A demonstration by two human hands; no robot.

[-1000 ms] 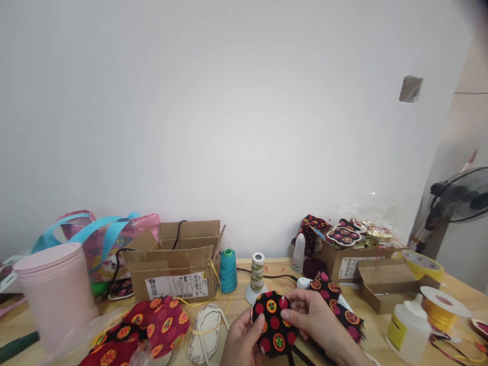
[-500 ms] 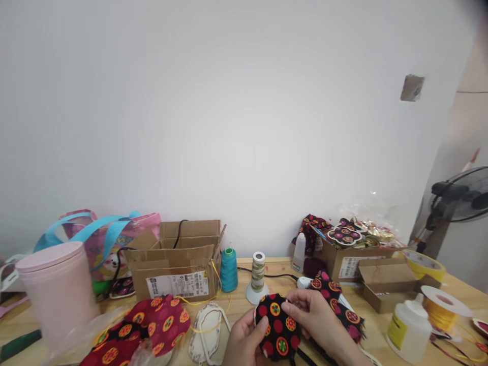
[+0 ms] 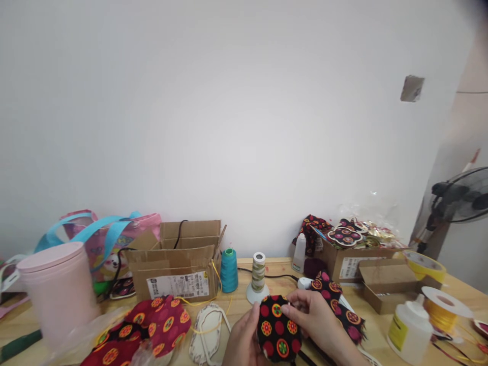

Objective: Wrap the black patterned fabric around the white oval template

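Left hand (image 3: 244, 340) and right hand (image 3: 316, 323) both pinching round black dotted fabric piece (image 3: 278, 328), held just in front of white thread cone (image 3: 258, 277). Teal spool (image 3: 229, 263) left of cone, cardboard box (image 3: 175, 264) further left behind.

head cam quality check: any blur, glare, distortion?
Head view: even soft light, no glare or hard shadows; hands and the dotted fabric piece cropped at the bottom edge; pink tub at left soft; wide-angle bending shows at the fan; dark smudge in the top right corner.
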